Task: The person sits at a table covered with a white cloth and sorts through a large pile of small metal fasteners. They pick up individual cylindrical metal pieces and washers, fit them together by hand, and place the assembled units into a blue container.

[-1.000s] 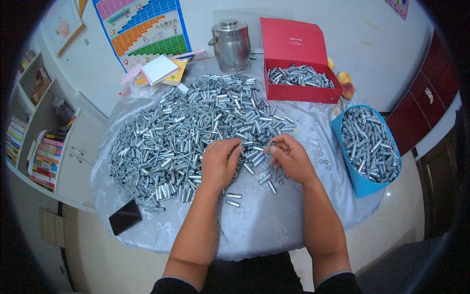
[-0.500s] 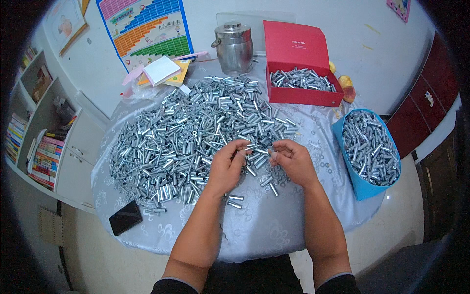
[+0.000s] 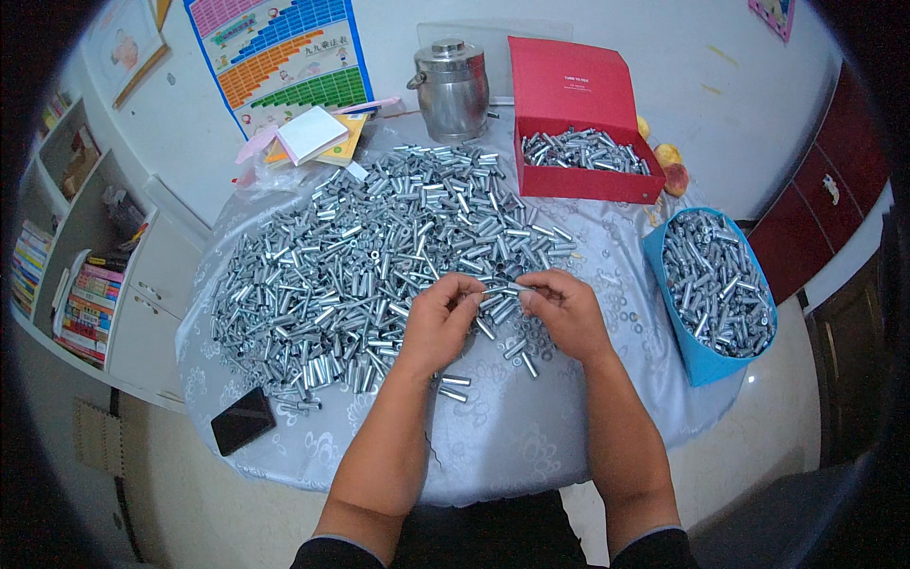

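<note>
Over the right front of a big heap of shiny metal sleeves and bolts [image 3: 332,275], my two hands meet. My left hand [image 3: 442,318] is closed, thumb and fingers pinching a slim metal bolt [image 3: 500,290]. The bolt's other end reaches the pinched fingertips of my right hand [image 3: 569,313]; whether a small nut or washer is there too, I cannot make out. Below my fingers a few loose sleeves [image 3: 529,364] lie apart from the heap, and two more sleeves [image 3: 455,381] rest beside my left wrist. Small washers [image 3: 621,316] are scattered right of my right hand.
A red box [image 3: 592,185] with its lid up holds metal pieces, as does a blue bin [image 3: 697,365] at right. Behind stand a steel pot [image 3: 452,95] and books [image 3: 318,137]. A black phone [image 3: 244,421] lies at the tablecloth's [image 3: 512,436] left front edge.
My right hand has moved slightly left, and its fingertips have come together with the bolt in my left hand. The left hand has barely moved.
</note>
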Action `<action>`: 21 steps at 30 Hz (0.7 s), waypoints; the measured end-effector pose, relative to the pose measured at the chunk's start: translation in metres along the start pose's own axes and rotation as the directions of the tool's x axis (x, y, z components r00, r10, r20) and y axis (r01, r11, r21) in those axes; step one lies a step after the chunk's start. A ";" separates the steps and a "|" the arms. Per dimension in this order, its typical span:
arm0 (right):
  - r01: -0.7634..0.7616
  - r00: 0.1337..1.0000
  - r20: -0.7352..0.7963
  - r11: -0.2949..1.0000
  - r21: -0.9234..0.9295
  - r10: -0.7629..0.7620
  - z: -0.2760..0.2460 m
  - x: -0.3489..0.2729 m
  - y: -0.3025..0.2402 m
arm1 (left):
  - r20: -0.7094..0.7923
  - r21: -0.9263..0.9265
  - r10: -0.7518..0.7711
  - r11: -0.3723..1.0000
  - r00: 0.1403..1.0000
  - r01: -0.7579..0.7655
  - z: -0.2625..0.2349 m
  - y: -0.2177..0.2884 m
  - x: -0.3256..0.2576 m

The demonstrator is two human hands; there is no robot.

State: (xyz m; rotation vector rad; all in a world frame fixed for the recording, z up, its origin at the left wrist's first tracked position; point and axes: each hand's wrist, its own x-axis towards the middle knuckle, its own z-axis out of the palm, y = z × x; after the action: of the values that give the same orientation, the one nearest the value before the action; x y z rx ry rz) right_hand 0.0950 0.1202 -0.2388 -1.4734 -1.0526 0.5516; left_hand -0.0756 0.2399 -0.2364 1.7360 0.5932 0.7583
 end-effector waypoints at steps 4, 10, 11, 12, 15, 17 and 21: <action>0.019 0.999 0.035 0.997 -0.071 -0.017 0.000 -0.001 -0.006 | 0.027 0.013 0.036 0.999 0.999 -0.037 0.001 -0.005 0.002; -0.048 0.998 0.031 0.999 0.020 0.047 0.002 -0.003 -0.004 | 0.110 -0.065 -0.029 0.997 0.994 0.036 0.002 -0.007 0.003; -0.054 0.998 0.025 0.998 0.026 0.053 0.002 -0.003 -0.003 | 0.101 -0.107 -0.009 0.994 0.995 0.020 0.003 -0.008 0.003; -0.060 0.998 0.021 0.998 0.033 0.059 0.002 -0.003 -0.003 | 0.089 -0.148 0.011 0.989 0.996 0.002 0.006 -0.009 0.003; 0.043 0.999 0.036 0.995 -0.086 -0.040 0.001 -0.002 -0.006 | 0.096 -0.190 0.041 0.981 0.995 -0.022 0.007 -0.009 0.003; 0.031 0.998 0.060 0.998 -0.057 -0.028 0.002 -0.001 -0.002 | 0.118 -0.241 0.033 0.971 0.992 -0.003 0.009 -0.008 0.003; 0.053 0.994 0.102 0.994 -0.091 -0.044 0.007 -0.003 -0.006 | 0.143 -0.372 -0.047 0.923 0.989 0.098 0.016 -0.006 0.001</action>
State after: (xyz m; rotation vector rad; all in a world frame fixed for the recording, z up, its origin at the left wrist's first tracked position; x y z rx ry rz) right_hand 0.0860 0.1209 -0.2356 -1.5100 -1.2036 0.5523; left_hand -0.0631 0.2323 -0.2454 1.3857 0.3883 0.6509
